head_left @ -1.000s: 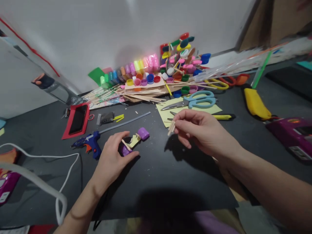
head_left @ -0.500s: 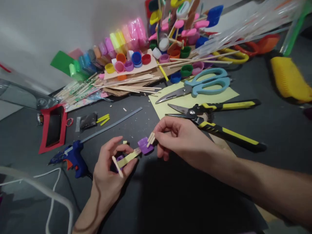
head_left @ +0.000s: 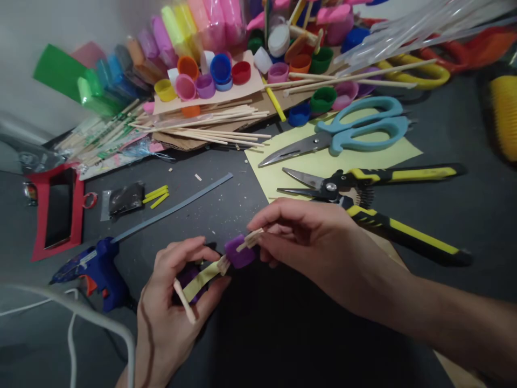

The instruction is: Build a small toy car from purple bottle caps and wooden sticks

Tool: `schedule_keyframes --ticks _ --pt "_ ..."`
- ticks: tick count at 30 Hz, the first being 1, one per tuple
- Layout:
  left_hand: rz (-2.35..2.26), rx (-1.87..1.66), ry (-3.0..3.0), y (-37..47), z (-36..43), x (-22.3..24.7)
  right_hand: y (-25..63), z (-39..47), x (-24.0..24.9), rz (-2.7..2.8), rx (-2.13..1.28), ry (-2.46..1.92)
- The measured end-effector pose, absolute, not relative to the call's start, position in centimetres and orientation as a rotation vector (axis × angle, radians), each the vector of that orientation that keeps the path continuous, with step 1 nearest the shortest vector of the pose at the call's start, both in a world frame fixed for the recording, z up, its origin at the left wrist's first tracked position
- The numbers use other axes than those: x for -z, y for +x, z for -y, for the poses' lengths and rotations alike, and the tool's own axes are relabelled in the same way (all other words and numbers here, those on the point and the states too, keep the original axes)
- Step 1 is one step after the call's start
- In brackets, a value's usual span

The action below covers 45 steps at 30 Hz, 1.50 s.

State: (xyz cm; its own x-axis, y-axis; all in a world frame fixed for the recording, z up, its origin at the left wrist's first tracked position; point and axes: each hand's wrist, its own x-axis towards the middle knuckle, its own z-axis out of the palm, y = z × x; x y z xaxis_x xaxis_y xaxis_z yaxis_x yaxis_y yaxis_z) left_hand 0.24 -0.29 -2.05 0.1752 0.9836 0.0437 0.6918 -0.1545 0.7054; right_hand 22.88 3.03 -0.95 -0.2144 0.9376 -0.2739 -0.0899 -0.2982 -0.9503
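Note:
My left hand [head_left: 177,296] is closed round a small handmade piece: a pale yellow paper strip [head_left: 203,281] with a short wooden stick [head_left: 184,302] across its near end. A purple square piece [head_left: 239,252] sits at its far end, and more purple shows behind the strip. Between the thumb and fingers of my right hand [head_left: 299,237] is a small bundle of short wooden sticks [head_left: 251,240]. These sticks overlap the purple square; whether they are stuck to it I cannot tell.
Behind my right hand lie yellow-black pruning shears [head_left: 331,187] and blue scissors [head_left: 363,129] on yellow paper [head_left: 258,161]. To the left is a blue glue gun [head_left: 103,272] with a white cable [head_left: 100,318]. Long sticks [head_left: 218,134] and colored caps [head_left: 221,69] line the back.
My view has moved closer to the table. My right hand has brought the stick bundle from the purple square's edge further over its middle, turning the bundle flatter. My left hand keeps its hold.

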Motion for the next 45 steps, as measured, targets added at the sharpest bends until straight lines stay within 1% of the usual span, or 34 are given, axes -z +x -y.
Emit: schedule_keyframes --ticks 5,10,14,29,40,45 --pt "-1.568 -0.777 1.939 0.2 0.3 2.1 22.6 -2.9 1.0 1.249 -1.486 -1.255" --pt "-1.448 -0.912 2.038 0.1 -0.1 2.5 22.2 -2.8 0.7 1.460 -1.428 -1.349" --pt "-1.435 -0.917 2.031 -0.2 -0.2 2.5 22.0 -2.7 0.7 1.534 -1.382 -1.350" --pt "-1.414 -0.923 2.087 0.4 -0.7 2.2 21.8 -2.7 1.1 1.476 -1.418 -1.335" --pt "-1.339 -0.870 2.246 1.5 -2.7 2.1 22.3 -2.9 1.3 1.306 -1.443 -1.251" --pt "-1.352 -0.921 2.237 1.7 -2.5 2.4 22.5 -2.7 1.4 1.346 -1.407 -1.238"
